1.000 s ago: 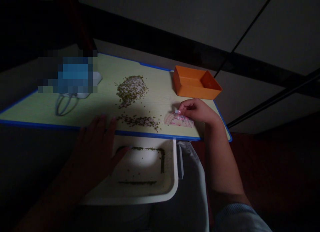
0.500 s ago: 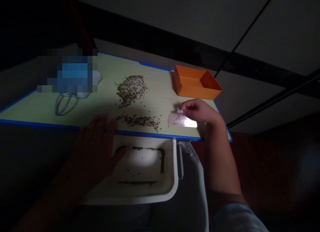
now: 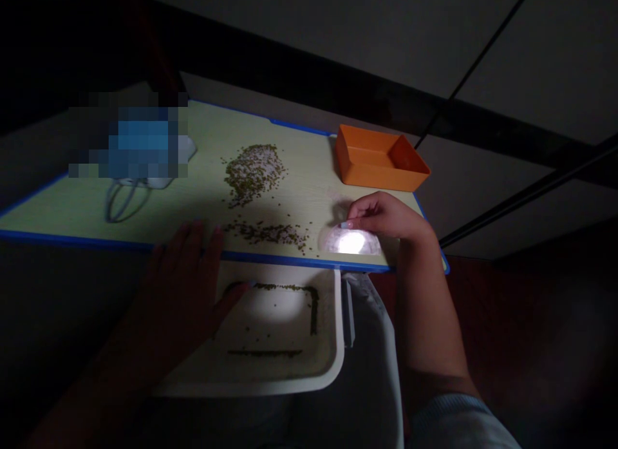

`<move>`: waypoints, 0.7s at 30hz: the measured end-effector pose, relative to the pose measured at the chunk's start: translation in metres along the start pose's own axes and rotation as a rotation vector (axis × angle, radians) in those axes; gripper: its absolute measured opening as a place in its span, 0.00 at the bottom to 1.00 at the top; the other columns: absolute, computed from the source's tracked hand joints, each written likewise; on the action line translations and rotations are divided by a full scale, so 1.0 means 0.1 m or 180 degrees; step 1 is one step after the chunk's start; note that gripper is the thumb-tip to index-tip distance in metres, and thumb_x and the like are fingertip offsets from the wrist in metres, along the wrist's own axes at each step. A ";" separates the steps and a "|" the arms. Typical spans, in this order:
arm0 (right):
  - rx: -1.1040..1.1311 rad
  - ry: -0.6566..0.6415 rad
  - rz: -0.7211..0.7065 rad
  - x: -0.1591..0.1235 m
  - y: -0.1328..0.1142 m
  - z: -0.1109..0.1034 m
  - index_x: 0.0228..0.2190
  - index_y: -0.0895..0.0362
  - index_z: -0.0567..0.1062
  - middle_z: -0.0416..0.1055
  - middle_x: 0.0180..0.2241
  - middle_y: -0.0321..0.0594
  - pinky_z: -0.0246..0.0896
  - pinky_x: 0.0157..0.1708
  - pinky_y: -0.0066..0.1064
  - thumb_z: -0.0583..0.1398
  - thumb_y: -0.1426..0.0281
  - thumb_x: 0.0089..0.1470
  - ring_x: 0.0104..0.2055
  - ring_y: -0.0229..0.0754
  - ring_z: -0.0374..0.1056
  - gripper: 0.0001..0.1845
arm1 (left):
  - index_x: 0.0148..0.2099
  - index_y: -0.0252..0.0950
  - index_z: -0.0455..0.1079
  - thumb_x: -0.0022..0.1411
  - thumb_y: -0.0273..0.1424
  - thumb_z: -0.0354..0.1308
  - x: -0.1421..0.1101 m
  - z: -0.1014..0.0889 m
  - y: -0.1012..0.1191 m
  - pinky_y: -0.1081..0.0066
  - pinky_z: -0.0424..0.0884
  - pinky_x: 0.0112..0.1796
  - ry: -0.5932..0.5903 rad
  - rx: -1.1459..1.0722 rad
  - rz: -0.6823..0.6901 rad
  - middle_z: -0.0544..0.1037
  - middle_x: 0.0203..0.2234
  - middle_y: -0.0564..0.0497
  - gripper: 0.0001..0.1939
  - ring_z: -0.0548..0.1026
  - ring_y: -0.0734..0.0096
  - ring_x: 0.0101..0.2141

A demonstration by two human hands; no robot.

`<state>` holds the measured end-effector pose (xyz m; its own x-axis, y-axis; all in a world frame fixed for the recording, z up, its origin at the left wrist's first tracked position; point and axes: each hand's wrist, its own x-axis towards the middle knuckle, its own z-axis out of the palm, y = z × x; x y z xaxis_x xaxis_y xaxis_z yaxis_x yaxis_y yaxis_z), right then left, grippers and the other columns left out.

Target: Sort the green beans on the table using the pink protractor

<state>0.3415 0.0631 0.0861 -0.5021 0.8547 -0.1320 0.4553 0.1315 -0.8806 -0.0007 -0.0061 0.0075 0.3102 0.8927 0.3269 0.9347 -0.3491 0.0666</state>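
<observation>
My right hand [image 3: 379, 216] is closed in a pinch at the upper edge of a clear, shiny half-round sheet [image 3: 333, 240], which throws back a bright glare above the board's near edge. My left hand [image 3: 186, 288] lies in shadow with its fingers apart. Its fingertips rest on the board's near edge, and its thumb reaches over a white basin [image 3: 270, 314]. Right of those fingertips is a small strip of green and pale grains [image 3: 270, 234]. Farther back is a larger heap of the same grains [image 3: 255, 170]. More green grains line the basin's floor edges.
An orange box [image 3: 381, 162] stands at the board's back right corner. Toward the left is a blurred-out blue object [image 3: 142, 143] with a looped cord [image 3: 113, 207]. The pale board [image 3: 207, 140] has a blue rim. Grey fabric [image 3: 371, 346] hangs right of the basin.
My right hand has tilted the clear sheet and drawn it slightly toward me, and the glare has shifted to its middle. My left hand and both grain piles look the same.
</observation>
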 end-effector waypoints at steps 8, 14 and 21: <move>-0.0080 -0.0215 0.0045 0.05 0.00 0.07 0.25 0.59 0.74 0.69 0.21 0.31 0.54 0.28 0.28 0.66 0.63 0.51 0.25 0.31 0.61 0.12 | 0.69 0.29 0.44 0.61 0.51 0.42 0.00 0.01 0.00 0.40 0.51 0.63 -0.0019 -0.0003 -0.0012 0.53 0.68 0.27 0.42 0.49 0.40 0.69; 0.0002 -0.0300 -0.0064 0.04 0.00 0.09 0.25 0.59 0.74 0.69 0.22 0.32 0.55 0.29 0.28 0.66 0.62 0.51 0.27 0.32 0.62 0.13 | 0.69 0.30 0.44 0.61 0.51 0.42 -0.01 0.00 0.01 0.41 0.52 0.63 -0.0025 0.0056 -0.0003 0.54 0.67 0.27 0.42 0.51 0.40 0.68; 0.0009 -0.0213 -0.0026 0.05 0.00 0.10 0.25 0.59 0.74 0.69 0.22 0.32 0.55 0.29 0.29 0.66 0.63 0.51 0.27 0.32 0.62 0.12 | 0.68 0.25 0.47 0.62 0.50 0.39 0.00 0.00 0.00 0.40 0.52 0.63 -0.0024 0.0161 0.0027 0.54 0.66 0.24 0.42 0.53 0.36 0.67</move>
<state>0.3310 0.0626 0.0811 -0.5539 0.8180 -0.1549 0.4489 0.1368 -0.8831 -0.0005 -0.0060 0.0074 0.3192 0.8919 0.3203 0.9396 -0.3419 0.0159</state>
